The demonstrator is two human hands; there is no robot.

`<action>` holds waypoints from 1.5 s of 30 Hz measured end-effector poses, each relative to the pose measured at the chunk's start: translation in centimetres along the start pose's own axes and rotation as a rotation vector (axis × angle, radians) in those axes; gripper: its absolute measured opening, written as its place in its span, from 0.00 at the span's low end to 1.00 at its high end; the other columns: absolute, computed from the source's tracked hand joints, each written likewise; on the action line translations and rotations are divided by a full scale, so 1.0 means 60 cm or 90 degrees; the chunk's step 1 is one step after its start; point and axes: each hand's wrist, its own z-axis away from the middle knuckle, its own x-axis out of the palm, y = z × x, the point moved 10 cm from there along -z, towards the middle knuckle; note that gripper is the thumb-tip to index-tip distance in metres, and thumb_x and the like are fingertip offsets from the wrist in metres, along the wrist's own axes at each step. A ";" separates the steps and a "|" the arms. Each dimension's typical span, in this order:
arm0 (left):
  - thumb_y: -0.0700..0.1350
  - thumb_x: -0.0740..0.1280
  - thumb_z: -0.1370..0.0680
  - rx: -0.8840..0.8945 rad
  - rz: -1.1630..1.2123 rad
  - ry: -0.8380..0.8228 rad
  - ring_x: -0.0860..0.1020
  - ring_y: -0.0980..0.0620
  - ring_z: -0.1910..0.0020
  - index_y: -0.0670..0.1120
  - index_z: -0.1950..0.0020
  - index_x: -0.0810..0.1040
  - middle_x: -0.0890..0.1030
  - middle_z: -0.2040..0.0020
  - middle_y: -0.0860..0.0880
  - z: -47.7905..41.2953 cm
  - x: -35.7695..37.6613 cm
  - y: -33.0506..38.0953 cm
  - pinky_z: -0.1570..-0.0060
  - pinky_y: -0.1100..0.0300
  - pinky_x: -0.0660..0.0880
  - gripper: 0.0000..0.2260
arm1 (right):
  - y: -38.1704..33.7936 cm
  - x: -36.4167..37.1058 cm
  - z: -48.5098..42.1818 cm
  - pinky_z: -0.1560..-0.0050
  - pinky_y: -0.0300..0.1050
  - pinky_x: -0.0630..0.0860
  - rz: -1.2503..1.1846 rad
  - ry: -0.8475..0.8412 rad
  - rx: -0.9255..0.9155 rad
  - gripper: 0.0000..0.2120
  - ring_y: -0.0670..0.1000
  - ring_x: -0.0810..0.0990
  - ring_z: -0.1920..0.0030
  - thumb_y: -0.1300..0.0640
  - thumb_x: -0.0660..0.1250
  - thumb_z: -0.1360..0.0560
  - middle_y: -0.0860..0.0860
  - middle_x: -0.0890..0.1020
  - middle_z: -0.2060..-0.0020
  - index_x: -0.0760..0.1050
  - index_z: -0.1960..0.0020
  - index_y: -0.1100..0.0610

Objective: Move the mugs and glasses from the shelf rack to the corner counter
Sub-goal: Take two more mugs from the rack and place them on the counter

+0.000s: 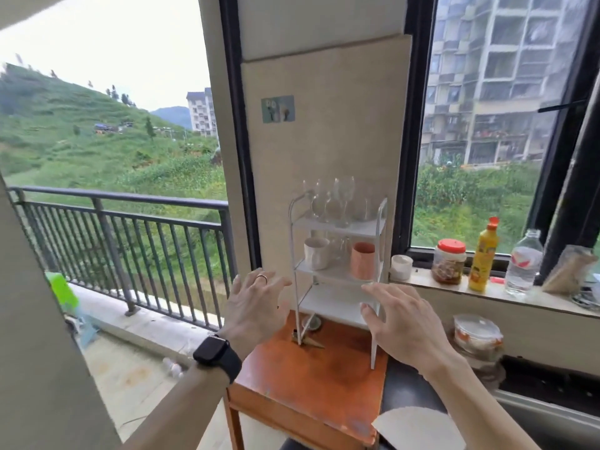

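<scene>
Before the white rack, both hands empty, mugs shelved

Bare forearms, a black smartwatch on the left wrist, a thin ring on the left hand.

Head camera looks forward and down (close) at the shelf rack.
</scene>
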 end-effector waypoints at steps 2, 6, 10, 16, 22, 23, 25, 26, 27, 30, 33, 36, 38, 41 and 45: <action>0.54 0.59 0.21 0.006 0.021 -0.018 0.61 0.50 0.24 0.60 0.29 0.71 0.70 0.27 0.52 -0.055 0.045 -0.010 0.24 0.46 0.55 0.20 | 0.016 0.041 -0.034 0.30 0.50 0.65 0.011 -0.016 0.027 0.22 0.49 0.65 0.26 0.41 0.56 0.20 0.41 0.73 0.29 0.68 0.27 0.43; 0.52 0.58 0.23 0.012 0.105 -0.100 0.70 0.45 0.31 0.60 0.30 0.71 0.76 0.32 0.49 -0.170 0.164 -0.021 0.30 0.48 0.64 0.20 | 0.056 0.136 -0.102 0.32 0.50 0.69 0.027 -0.059 0.089 0.23 0.49 0.67 0.28 0.40 0.56 0.20 0.41 0.74 0.30 0.68 0.27 0.43; 0.51 0.64 0.20 -0.099 0.445 -0.243 0.73 0.47 0.34 0.54 0.29 0.72 0.75 0.32 0.47 -0.271 0.296 -0.052 0.35 0.52 0.71 0.19 | 0.099 0.217 -0.162 0.33 0.49 0.71 0.007 -0.083 0.200 0.24 0.50 0.68 0.28 0.40 0.55 0.20 0.40 0.73 0.29 0.67 0.26 0.43; 0.53 0.67 0.21 -0.197 0.656 -0.326 0.77 0.48 0.46 0.53 0.31 0.72 0.78 0.38 0.46 -0.381 0.413 -0.092 0.43 0.52 0.76 0.18 | 0.153 0.278 -0.245 0.37 0.51 0.73 -0.101 -0.032 0.356 0.22 0.52 0.74 0.33 0.42 0.58 0.20 0.44 0.75 0.31 0.67 0.26 0.43; 0.58 0.66 0.21 -0.177 0.688 -0.282 0.80 0.53 0.54 0.51 0.40 0.74 0.80 0.48 0.52 -0.447 0.431 -0.092 0.56 0.58 0.80 0.15 | 0.181 0.307 -0.316 0.44 0.49 0.73 -0.284 0.088 0.447 0.20 0.50 0.79 0.46 0.44 0.62 0.21 0.44 0.78 0.42 0.70 0.29 0.43; 0.58 0.66 0.21 -0.165 0.694 -0.280 0.80 0.53 0.53 0.51 0.40 0.74 0.80 0.48 0.52 -0.455 0.432 -0.089 0.56 0.58 0.80 0.16 | 0.189 0.317 -0.323 0.42 0.51 0.73 -0.302 0.093 0.476 0.21 0.52 0.79 0.44 0.43 0.61 0.21 0.45 0.78 0.43 0.70 0.29 0.44; 0.57 0.65 0.21 -0.154 0.727 -0.296 0.81 0.51 0.51 0.50 0.40 0.75 0.81 0.49 0.52 -0.466 0.438 -0.079 0.53 0.55 0.80 0.14 | 0.207 0.341 -0.335 0.40 0.56 0.76 -0.359 0.101 0.524 0.22 0.55 0.81 0.45 0.39 0.60 0.23 0.47 0.80 0.42 0.72 0.33 0.46; 0.57 0.64 0.20 -0.156 0.748 -0.310 0.81 0.50 0.51 0.49 0.41 0.75 0.81 0.49 0.51 -0.471 0.441 -0.073 0.52 0.54 0.80 0.14 | 0.216 0.351 -0.340 0.42 0.58 0.79 -0.400 0.112 0.546 0.21 0.55 0.83 0.47 0.37 0.59 0.23 0.49 0.81 0.44 0.73 0.36 0.47; 0.56 0.63 0.19 -0.162 0.774 -0.326 0.82 0.50 0.51 0.48 0.42 0.76 0.82 0.49 0.50 -0.473 0.444 -0.066 0.50 0.53 0.80 0.13 | 0.224 0.361 -0.345 0.45 0.58 0.81 -0.452 0.124 0.569 0.20 0.54 0.84 0.50 0.37 0.59 0.23 0.50 0.83 0.46 0.74 0.40 0.49; 0.56 0.61 0.18 -0.200 0.839 -0.343 0.81 0.50 0.53 0.49 0.44 0.78 0.84 0.50 0.51 -0.476 0.454 -0.052 0.52 0.54 0.79 0.13 | 0.240 0.382 -0.355 0.55 0.52 0.84 -0.586 0.153 0.626 0.17 0.54 0.85 0.51 0.42 0.61 0.20 0.54 0.85 0.50 0.78 0.47 0.55; 0.57 0.57 0.17 -0.219 0.842 -0.312 0.78 0.50 0.59 0.48 0.46 0.79 0.82 0.55 0.51 -0.477 0.460 -0.046 0.57 0.57 0.76 0.16 | 0.246 0.390 -0.356 0.60 0.50 0.84 -0.639 0.179 0.650 0.16 0.55 0.85 0.52 0.45 0.61 0.18 0.56 0.85 0.53 0.80 0.50 0.57; 0.57 0.57 0.17 -0.219 0.861 -0.271 0.73 0.51 0.63 0.48 0.49 0.79 0.78 0.60 0.49 -0.477 0.465 -0.047 0.61 0.59 0.73 0.17 | 0.249 0.397 -0.358 0.54 0.52 0.85 -0.675 0.183 0.636 0.15 0.56 0.83 0.56 0.48 0.61 0.18 0.55 0.82 0.58 0.78 0.53 0.57; 0.57 0.58 0.17 -0.208 0.869 -0.251 0.72 0.51 0.63 0.48 0.50 0.79 0.77 0.61 0.49 -0.476 0.464 -0.049 0.62 0.59 0.72 0.16 | 0.249 0.399 -0.363 0.55 0.50 0.82 -0.691 0.185 0.613 0.16 0.54 0.79 0.62 0.48 0.61 0.17 0.54 0.77 0.64 0.75 0.59 0.57; 0.55 0.60 0.17 -0.203 0.901 -0.226 0.71 0.52 0.63 0.47 0.51 0.80 0.76 0.62 0.49 -0.469 0.463 -0.060 0.61 0.59 0.72 0.15 | 0.244 0.400 -0.365 0.57 0.49 0.73 -0.684 0.194 0.584 0.19 0.51 0.72 0.68 0.49 0.59 0.17 0.52 0.72 0.69 0.70 0.63 0.56; 0.54 0.61 0.18 -0.183 0.929 -0.223 0.73 0.52 0.65 0.45 0.52 0.81 0.76 0.64 0.48 -0.439 0.456 -0.084 0.64 0.61 0.73 0.15 | 0.206 0.389 -0.346 0.57 0.49 0.73 -0.662 0.216 0.536 0.18 0.51 0.70 0.65 0.49 0.57 0.16 0.52 0.70 0.67 0.71 0.60 0.57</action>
